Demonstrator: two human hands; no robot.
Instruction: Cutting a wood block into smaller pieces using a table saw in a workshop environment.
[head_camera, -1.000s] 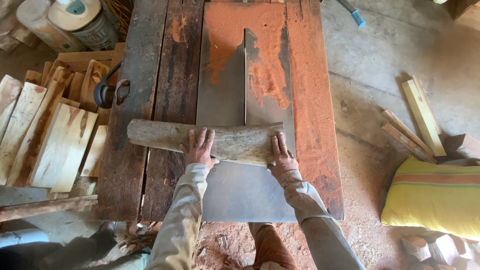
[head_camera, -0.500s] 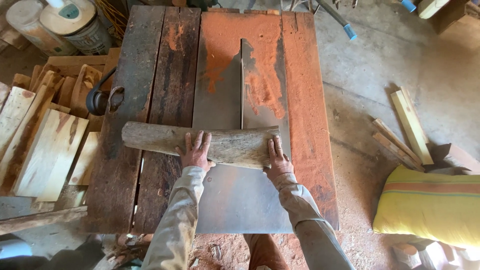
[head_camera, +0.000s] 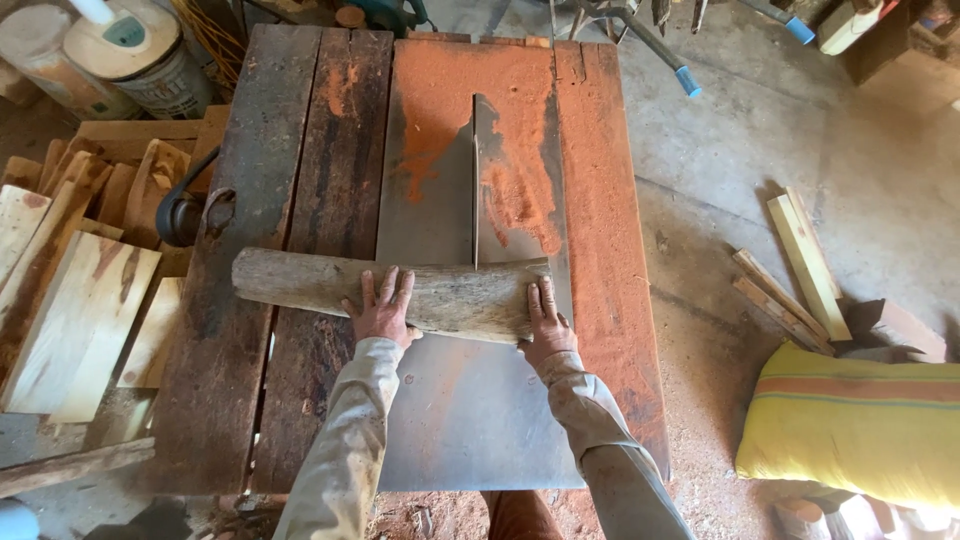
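A rough log (head_camera: 400, 288) lies crosswise on a saw table (head_camera: 300, 130), spanning the dark wooden planks on the left and the grey metal plate (head_camera: 470, 420) in the middle. The left hand (head_camera: 382, 308) rests flat on top of the log near its middle, fingers spread and stretched forward over the bark rather than curled around it. The right hand (head_camera: 545, 318) presses on the log's right end, fingers straight and close together, the palm behind the end; neither hand wraps the log. The far edge of the log touches the near end of the thin saw slot (head_camera: 474, 180) in the plate. Reddish sawdust (head_camera: 520, 150) covers the far part of the plate and the plank to the right. Pale cut boards (head_camera: 75, 320) are stacked left of the table, loose wood strips (head_camera: 800, 265) lie on the floor to the right, and a yellow striped sack (head_camera: 860, 425) sits near them.
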